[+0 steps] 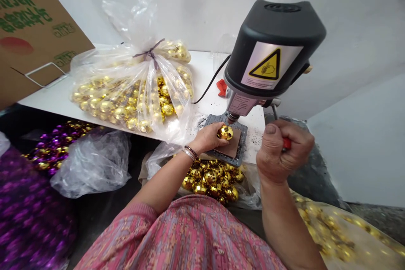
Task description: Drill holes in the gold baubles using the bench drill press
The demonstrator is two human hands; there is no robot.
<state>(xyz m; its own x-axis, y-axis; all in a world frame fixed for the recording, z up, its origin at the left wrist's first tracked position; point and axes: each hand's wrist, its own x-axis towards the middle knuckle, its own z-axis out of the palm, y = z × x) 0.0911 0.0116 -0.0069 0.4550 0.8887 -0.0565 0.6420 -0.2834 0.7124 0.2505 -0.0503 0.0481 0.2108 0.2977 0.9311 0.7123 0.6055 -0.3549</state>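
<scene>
White table (202, 65) | left hand (209, 137) | gold ball (225, 134): round, shiny, mirror-faceted, dark-spotted

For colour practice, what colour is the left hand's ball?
The ball is shiny gold; head view shows it best.

Gold mirror-tiled ball (225, 132), black drill press (278, 33), brown board (232, 147), pink streak-patterned shirt (186, 236)

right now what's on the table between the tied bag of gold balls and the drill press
The head view shows a black cord, a small red item and dark specks between the bag and drill press.
</scene>
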